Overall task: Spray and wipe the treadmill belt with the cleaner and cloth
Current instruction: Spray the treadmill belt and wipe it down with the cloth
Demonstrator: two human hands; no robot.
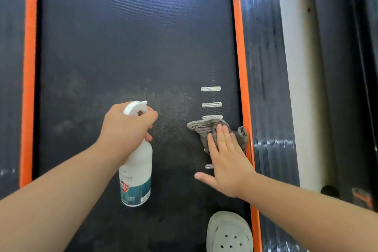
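The dark treadmill belt [122,47] runs between orange side strips [240,57]. The left hand [126,127] grips a white spray bottle [138,170] by its neck above the belt's middle. The right hand [227,161], fingers straight, presses a grey cloth [206,129] flat on the belt just beside the right strip.

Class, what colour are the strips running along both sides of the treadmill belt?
Orange strips border the dark treadmill belt, shown in the head view.

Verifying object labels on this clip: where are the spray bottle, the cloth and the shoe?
spray bottle [137,161], head view, on its white body above the label.
cloth [201,129], head view, on its flat striped part.
shoe [228,229], head view, on its grey perforated toe.
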